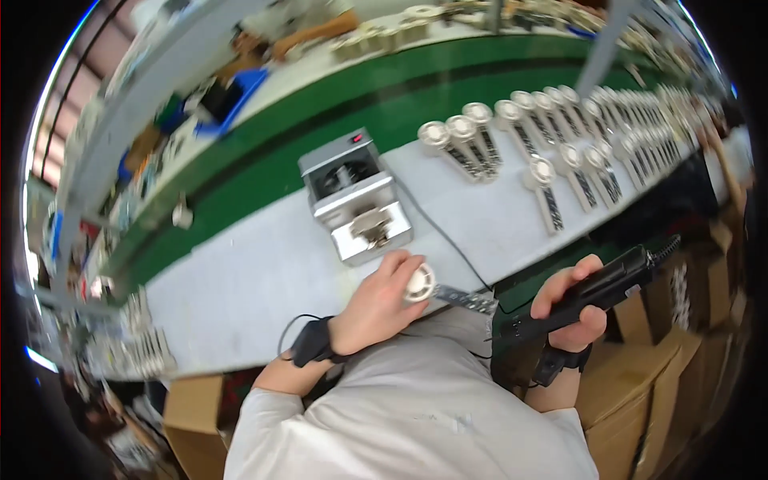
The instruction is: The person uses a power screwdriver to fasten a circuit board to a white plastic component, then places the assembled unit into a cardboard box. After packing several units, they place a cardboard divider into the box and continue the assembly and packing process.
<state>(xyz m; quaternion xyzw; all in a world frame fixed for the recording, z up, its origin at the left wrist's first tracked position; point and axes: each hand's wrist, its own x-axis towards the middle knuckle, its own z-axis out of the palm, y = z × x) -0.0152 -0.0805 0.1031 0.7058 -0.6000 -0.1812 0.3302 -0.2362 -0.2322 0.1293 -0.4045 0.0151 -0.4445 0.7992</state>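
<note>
My left hand (pixel 376 306) is closed on a white round-headed piece (pixel 421 283) with a dark speckled handle, shaped like a hand shower. Its head is by my fingers, and the handle points right, just off the bench's near edge. My right hand (pixel 590 330) grips a black electric screwdriver (pixel 612 282) lying slantwise, a coiled cord at its upper end. The thin bit points left, near the handle's far end; whether they touch I cannot tell. Beyond my left hand stands a grey metal box like a screw feeder (pixel 340 150) with a small red display.
Several similar round-headed pieces (pixel 542 171) lie in rows on the right of the white bench (pixel 240 280). A black cable (pixel 436 222) crosses it from the grey box. More white parts (pixel 148 348) lie at the far left. Cardboard boxes (pixel 640 372) stand below. People sit at both sides.
</note>
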